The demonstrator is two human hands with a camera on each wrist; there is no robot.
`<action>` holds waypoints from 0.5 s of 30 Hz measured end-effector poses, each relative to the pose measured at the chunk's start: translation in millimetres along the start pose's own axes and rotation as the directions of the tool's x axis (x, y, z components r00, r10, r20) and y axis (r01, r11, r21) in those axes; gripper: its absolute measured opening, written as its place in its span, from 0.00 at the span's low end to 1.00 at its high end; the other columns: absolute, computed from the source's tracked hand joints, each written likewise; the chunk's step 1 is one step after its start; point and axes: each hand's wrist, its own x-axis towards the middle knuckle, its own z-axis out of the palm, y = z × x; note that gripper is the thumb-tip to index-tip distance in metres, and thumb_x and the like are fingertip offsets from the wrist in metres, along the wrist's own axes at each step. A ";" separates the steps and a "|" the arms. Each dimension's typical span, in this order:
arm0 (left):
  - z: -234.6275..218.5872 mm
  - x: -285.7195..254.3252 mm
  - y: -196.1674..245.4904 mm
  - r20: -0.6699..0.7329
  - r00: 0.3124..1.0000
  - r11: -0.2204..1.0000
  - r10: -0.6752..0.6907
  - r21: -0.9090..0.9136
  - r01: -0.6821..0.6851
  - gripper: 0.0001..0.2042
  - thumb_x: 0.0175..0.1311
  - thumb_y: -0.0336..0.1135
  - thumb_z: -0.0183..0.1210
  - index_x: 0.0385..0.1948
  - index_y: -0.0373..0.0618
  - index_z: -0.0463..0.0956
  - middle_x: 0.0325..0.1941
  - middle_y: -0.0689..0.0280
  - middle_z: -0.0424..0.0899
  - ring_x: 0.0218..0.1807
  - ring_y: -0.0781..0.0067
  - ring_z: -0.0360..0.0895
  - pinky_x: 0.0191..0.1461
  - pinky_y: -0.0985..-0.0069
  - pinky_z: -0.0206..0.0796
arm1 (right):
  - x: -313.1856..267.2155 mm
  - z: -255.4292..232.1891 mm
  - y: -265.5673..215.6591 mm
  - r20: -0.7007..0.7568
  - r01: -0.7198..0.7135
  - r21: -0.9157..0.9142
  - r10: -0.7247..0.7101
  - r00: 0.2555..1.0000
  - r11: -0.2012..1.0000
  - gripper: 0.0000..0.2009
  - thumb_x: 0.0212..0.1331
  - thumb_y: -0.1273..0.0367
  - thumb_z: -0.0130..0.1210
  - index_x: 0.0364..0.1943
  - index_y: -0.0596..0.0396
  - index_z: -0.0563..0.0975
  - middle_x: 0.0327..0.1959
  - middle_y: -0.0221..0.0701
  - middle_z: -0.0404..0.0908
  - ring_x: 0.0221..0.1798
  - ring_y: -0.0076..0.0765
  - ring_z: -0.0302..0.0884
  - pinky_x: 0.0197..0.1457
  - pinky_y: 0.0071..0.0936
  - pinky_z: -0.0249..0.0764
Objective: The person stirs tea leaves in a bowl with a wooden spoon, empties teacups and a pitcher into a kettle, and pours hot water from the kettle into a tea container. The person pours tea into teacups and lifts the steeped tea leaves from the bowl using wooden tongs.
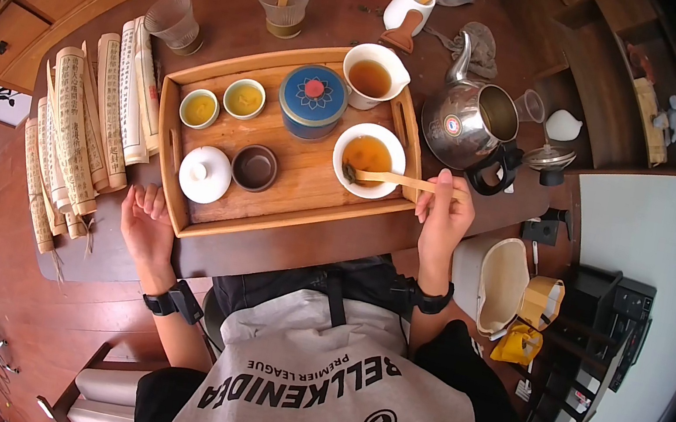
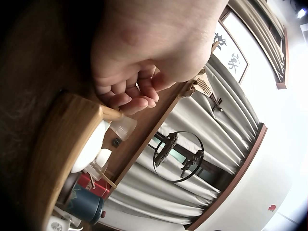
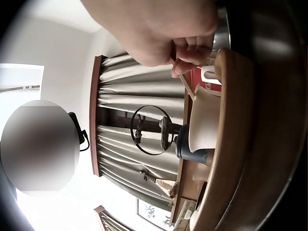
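Observation:
My right hand [image 1: 447, 215] pinches the end of a light wooden tea spoon [image 1: 403, 181]. Its tip, with dark wet leaves on it, lies inside a white bowl [image 1: 340, 151] of amber tea at the tray's right end. In the right wrist view the spoon [image 3: 186, 85] slants over the bowl's rim. My left hand [image 1: 148, 227] rests by the near left corner of the wooden tray [image 1: 283, 224], fingers loosely curled around nothing. Close to it are a white lid [image 1: 205, 174] and a small brown cup [image 1: 255, 168].
Also on the tray are two small cups [image 1: 199, 109] of yellow tea, a blue canister [image 1: 312, 101] and a white pitcher [image 1: 372, 75] of tea. A steel kettle [image 1: 462, 125] stands right of it, bamboo scrolls [image 1: 87, 118] lie left, and ribbed glasses [image 1: 175, 22] stand behind.

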 end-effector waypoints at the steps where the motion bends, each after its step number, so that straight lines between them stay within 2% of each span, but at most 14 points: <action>1: -0.1 0.0 0.0 -0.002 1.000 1.000 0.001 -0.001 -0.001 0.13 0.77 0.35 0.46 0.27 0.47 0.64 0.25 0.71 0.61 0.28 0.78 0.58 0.36 0.78 0.56 | 0.7 -0.7 1.1 -0.009 -0.018 0.015 0.018 1.000 1.000 0.13 0.74 0.63 0.53 0.33 0.57 0.74 0.16 0.25 0.72 0.16 0.16 0.67 0.18 0.14 0.57; 15: -0.9 0.3 0.2 -0.015 1.000 1.000 0.007 0.004 -0.007 0.13 0.77 0.35 0.46 0.27 0.47 0.64 0.25 0.71 0.61 0.28 0.78 0.58 0.35 0.79 0.55 | 3.1 -3.7 4.3 -0.038 -0.093 0.151 0.100 0.994 0.984 0.14 0.73 0.61 0.54 0.32 0.55 0.74 0.16 0.24 0.72 0.15 0.15 0.66 0.16 0.14 0.55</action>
